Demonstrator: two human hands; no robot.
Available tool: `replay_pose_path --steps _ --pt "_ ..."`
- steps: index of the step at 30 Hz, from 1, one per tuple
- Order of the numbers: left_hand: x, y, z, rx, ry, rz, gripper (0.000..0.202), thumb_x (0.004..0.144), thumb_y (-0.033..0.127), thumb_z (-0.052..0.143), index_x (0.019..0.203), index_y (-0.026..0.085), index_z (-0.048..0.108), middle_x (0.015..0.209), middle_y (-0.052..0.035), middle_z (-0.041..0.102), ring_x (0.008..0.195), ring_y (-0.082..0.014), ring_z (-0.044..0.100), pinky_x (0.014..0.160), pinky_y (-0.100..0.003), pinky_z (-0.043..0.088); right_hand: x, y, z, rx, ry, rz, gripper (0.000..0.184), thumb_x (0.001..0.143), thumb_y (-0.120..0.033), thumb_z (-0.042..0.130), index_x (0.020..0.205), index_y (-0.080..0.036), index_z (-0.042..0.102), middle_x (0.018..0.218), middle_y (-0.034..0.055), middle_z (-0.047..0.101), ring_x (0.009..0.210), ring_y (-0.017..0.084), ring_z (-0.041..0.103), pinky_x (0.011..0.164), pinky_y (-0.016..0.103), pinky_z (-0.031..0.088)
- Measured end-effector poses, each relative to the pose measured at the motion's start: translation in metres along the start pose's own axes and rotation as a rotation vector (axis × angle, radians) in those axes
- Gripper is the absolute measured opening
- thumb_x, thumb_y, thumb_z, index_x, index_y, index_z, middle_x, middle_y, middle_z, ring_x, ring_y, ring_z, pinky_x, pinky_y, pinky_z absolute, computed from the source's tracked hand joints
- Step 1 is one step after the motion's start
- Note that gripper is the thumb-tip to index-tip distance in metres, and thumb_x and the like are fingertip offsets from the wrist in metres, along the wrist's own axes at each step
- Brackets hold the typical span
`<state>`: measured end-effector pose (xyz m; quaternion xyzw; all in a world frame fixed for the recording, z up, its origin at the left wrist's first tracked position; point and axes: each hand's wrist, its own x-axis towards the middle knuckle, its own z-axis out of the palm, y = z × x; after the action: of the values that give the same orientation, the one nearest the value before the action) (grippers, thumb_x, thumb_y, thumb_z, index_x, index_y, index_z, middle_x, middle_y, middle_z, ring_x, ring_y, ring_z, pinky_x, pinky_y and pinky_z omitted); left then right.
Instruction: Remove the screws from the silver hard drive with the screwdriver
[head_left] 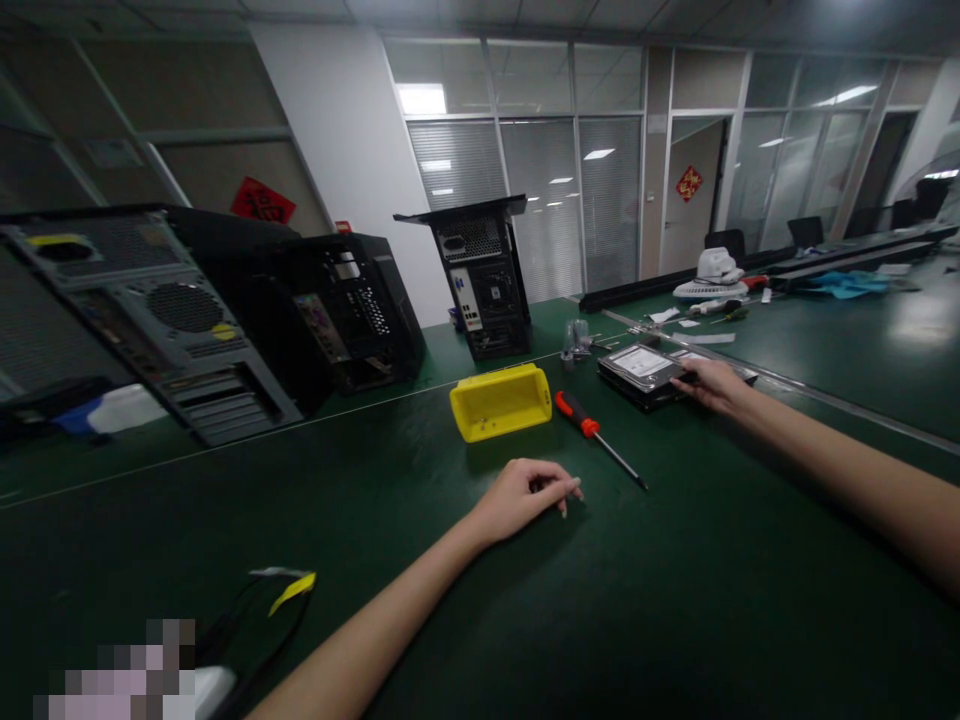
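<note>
My left hand (pixel 525 494) rests on the green table (pixel 675 600) with its fingers curled together, nothing visible in them. Just ahead lie a screwdriver (pixel 596 432) with a red-orange handle and a yellow plastic bin (pixel 501 401). My right hand (pixel 711 384) reaches far out and grips the near edge of a hard drive (pixel 643 368), a flat black unit with a white label that lies on the table.
Three open computer cases stand along the back: a large grey one (pixel 150 320) at left, a black one (pixel 352 310), and an upright one (pixel 484 275). A white fan (pixel 716 272), papers and small parts lie at the far right. Cables (pixel 277 600) lie at near left.
</note>
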<state>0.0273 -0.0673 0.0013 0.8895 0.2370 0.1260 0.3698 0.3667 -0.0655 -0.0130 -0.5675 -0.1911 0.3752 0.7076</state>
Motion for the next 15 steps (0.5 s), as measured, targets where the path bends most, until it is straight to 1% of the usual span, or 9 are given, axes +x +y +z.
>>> replay_pose_path --steps 5,8,12,15 --pt "0.0001 0.0007 0.0001 0.015 -0.001 0.005 0.041 0.086 0.049 0.043 0.088 0.015 0.066 0.069 -0.0013 0.061 0.064 -0.0111 0.054 0.062 -0.021 0.037 0.0013 0.0002 0.002 -0.049 0.014 -0.013 0.034 0.087 -0.033 0.047 0.115 -0.013 0.05 0.112 0.0097 0.052 0.097 0.017 0.053 0.082 0.037 0.047" --pt "0.0001 0.0018 -0.0004 0.011 -0.003 0.006 0.041 0.086 0.049 0.043 0.088 0.014 0.066 0.068 -0.0015 0.061 0.064 -0.0111 0.054 0.061 -0.021 0.037 0.0035 0.0008 0.0053 -0.122 0.031 -0.029 0.035 0.087 -0.033 0.047 0.115 -0.013 0.05 0.113 0.0099 0.051 0.098 0.017 0.053 0.081 0.037 0.047" --pt "0.0006 0.0015 -0.0009 -0.01 -0.015 0.012 0.039 0.086 0.047 0.044 0.088 0.014 0.066 0.067 -0.001 0.061 0.064 -0.0105 0.053 0.061 -0.02 0.037 0.0055 0.0005 0.0062 -0.306 -0.016 -0.037 0.035 0.087 -0.033 0.048 0.115 -0.012 0.05 0.112 0.0097 0.052 0.097 0.017 0.053 0.081 0.037 0.047" --pt "0.0013 0.0004 -0.0009 -0.015 -0.026 0.011 0.038 0.086 0.046 0.045 0.089 0.014 0.066 0.068 -0.0009 0.061 0.064 -0.0102 0.054 0.063 -0.02 0.038 0.0066 -0.0016 0.0038 -0.479 -0.059 -0.081 0.034 0.087 -0.033 0.048 0.114 -0.012 0.05 0.111 0.0094 0.052 0.096 0.017 0.054 0.081 0.037 0.047"
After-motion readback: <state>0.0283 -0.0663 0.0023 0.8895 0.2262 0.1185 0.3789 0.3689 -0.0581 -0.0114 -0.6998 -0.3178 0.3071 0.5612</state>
